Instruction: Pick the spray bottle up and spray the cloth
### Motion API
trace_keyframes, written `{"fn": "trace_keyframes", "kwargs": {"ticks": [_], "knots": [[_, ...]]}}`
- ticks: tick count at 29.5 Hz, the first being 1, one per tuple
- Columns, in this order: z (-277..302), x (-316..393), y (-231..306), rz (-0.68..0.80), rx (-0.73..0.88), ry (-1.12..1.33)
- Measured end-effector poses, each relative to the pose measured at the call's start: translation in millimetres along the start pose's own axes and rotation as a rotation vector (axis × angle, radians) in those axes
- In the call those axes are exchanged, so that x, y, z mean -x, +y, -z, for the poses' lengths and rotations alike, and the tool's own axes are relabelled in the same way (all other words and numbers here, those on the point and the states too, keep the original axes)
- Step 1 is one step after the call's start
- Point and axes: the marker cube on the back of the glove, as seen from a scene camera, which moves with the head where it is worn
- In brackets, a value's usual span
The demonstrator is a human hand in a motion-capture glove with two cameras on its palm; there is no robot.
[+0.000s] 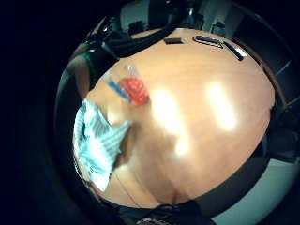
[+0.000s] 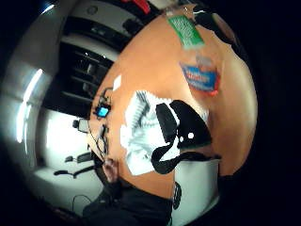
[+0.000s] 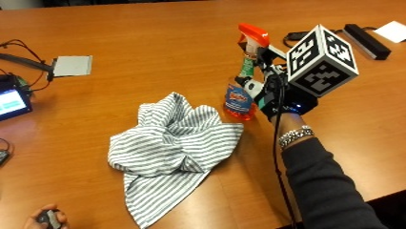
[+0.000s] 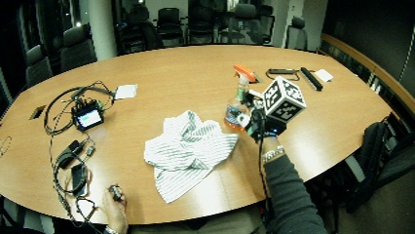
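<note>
A spray bottle [image 3: 239, 98] with orange liquid and an orange trigger head stands upright on the wooden table [image 3: 158, 43]. A grey and white striped cloth [image 3: 174, 143] lies crumpled just left of it, one corner almost touching the bottle's base. My gloved right hand [image 3: 274, 98] hovers right beside the bottle on its right, at neck and body height, with its fingers relaxed and nothing in them. In the palm views the bottle [image 1: 133, 89] [image 2: 202, 77] and the cloth [image 1: 98, 140] [image 2: 143, 134] lie off from the palm.
A small screen device [image 3: 13, 102] with cables sits at the table's left edge, a grey pad [image 3: 72, 65] behind it. A black bar [image 3: 367, 40] and white paper [image 3: 392, 31] lie far right. The bare hand [image 3: 45, 220] holds a small dark object near the front edge.
</note>
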Motion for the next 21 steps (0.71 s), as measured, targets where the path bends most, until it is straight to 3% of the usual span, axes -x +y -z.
{"fn": "trace_keyframes", "kwargs": {"ticks": [9,21], "knots": [[1,-17,-43,-0.139,-0.087,-0.272],[-23,-26,-56,-0.223,0.107,-0.638]]}}
